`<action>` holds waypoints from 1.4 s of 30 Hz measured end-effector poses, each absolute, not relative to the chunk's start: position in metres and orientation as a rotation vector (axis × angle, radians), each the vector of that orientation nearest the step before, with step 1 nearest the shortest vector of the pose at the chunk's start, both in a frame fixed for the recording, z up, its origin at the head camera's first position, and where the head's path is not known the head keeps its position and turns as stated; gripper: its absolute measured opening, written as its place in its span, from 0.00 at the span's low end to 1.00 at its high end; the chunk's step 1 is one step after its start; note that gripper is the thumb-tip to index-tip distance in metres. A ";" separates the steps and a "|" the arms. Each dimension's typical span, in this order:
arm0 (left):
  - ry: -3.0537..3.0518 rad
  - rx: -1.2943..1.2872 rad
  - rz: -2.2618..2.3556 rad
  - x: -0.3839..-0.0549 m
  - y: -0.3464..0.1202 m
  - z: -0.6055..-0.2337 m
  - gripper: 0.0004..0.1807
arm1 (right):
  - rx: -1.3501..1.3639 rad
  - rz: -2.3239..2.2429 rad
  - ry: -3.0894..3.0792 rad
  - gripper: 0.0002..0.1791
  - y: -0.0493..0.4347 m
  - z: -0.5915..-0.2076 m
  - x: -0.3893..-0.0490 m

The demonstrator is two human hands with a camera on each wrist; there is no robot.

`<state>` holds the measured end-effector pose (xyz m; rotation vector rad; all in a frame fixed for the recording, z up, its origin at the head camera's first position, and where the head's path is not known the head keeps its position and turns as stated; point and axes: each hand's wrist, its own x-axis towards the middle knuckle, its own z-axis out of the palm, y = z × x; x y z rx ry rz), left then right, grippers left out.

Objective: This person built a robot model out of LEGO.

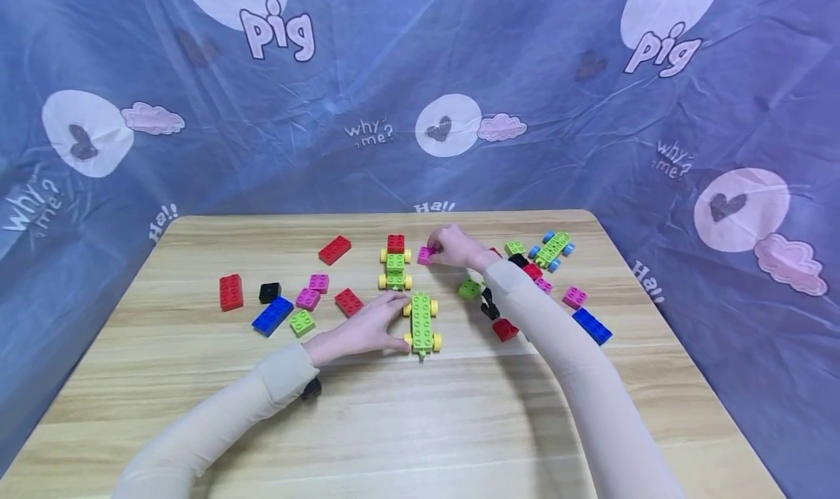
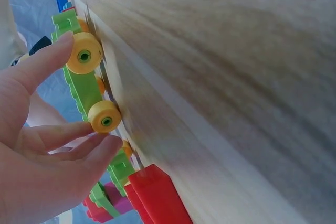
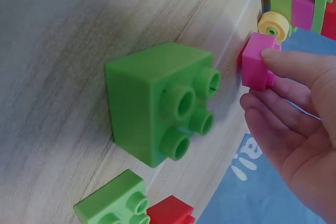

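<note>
My left hand (image 1: 367, 325) reaches in from the left to a lime-green toy car base (image 1: 421, 324) with yellow wheels. In the left wrist view its thumb lies at one wheel (image 2: 84, 53) and its fingers at the other wheel (image 2: 105, 116) on the same side. Farther back, my right hand (image 1: 457, 247) pinches a pink brick (image 3: 255, 61) between thumb and fingers, low over the table. To the left of that brick stands another yellow-wheeled car (image 1: 395, 280) bearing stacked bricks, with a red brick (image 1: 396, 244) at its far end.
Loose bricks lie left, among them a blue brick (image 1: 272, 316) and a red brick (image 1: 230, 292). Beneath the right forearm are a green brick (image 3: 157, 103) and black pieces (image 1: 489, 306). A blue-wheeled car base (image 1: 553, 249) stands at the back right. A printed curtain (image 1: 394, 61) hangs behind the table.
</note>
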<state>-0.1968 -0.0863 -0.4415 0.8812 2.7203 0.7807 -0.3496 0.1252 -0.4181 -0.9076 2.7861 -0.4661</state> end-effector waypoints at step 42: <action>2.728 0.890 0.796 -0.197 -0.087 -0.442 0.50 | -1.323 -0.596 2.811 0.16 0.152 -0.403 -0.267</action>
